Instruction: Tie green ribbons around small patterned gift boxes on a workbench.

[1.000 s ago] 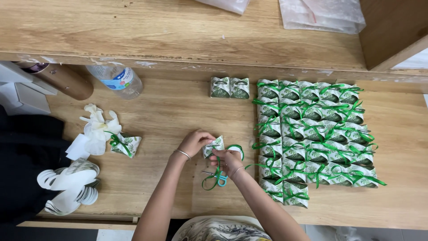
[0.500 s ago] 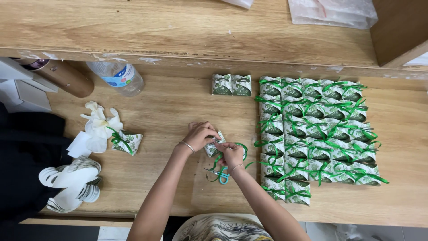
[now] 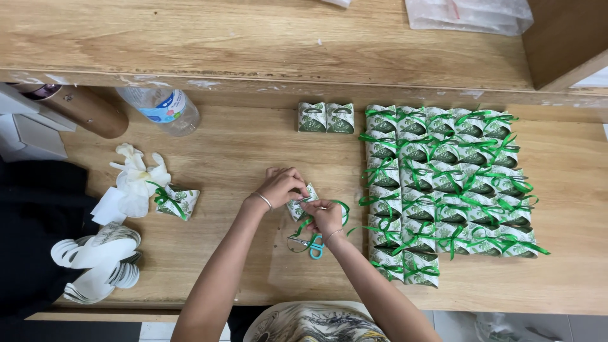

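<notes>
Closest to the person, a pair of scissors (image 3: 311, 244) with blue-green handles is lying on the wooden table (image 3: 240, 158), right under the wrists. Just above them, the right hand (image 3: 325, 215) is pinching a green ribbon (image 3: 342, 209) that is looping out beside it, with its fingers squeezed together on the ribbon. The left hand (image 3: 282, 185) is sitting just beside it, and its fingers are closed on a little gift box (image 3: 299, 206) with green leaves on it. The two hands are touching at the box, which is sitting just over the table in the middle, near the front. To the right, lots of little boxes tied with green ribbon (image 3: 443, 190) are sitting close together in rows. To the left, one tied box (image 3: 177, 201) is lying by a floppy white flower (image 3: 136, 177), and flat white paper cutouts (image 3: 98, 263) are piling up near the front edge. Farther back, two boxes without ribbon (image 3: 327, 118) are standing side by side. A clear water bottle (image 3: 161, 109) and a brown tube (image 3: 88, 111) are lying under a wooden shelf (image 3: 253, 38), and clear plastic bags (image 3: 468, 14) are resting on top of it.
</notes>
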